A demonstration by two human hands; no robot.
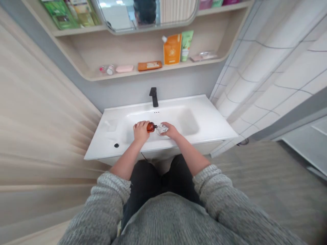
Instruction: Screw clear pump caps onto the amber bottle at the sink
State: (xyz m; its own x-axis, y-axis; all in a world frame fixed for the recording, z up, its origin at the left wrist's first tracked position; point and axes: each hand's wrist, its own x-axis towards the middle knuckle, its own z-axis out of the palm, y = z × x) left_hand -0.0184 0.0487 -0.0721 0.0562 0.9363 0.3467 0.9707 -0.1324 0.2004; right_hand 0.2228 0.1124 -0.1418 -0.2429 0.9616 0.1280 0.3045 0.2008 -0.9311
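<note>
My left hand (141, 132) is wrapped round an amber bottle (150, 127), tipped on its side over the sink. The bottle's narrow dark neck points right, toward a clear shiny object (161, 129). My right hand (170, 130) is closed on that clear object; whether it is glass or plastic I cannot make out. Neck and clear object meet or nearly meet. Both hands are above the front part of the white sink basin (190, 124). A small round black piece (116, 145) lies on the counter to the left.
A black faucet (153, 97) stands behind the basin. Above it, a shelf (122, 51) holds an orange pouch (172, 49), a green tube (187, 46), a pink soap-like bar (124, 68) and an orange-brown packet (150, 65). A mirror (122, 17) hangs higher. A curtain (38, 119) borders the left.
</note>
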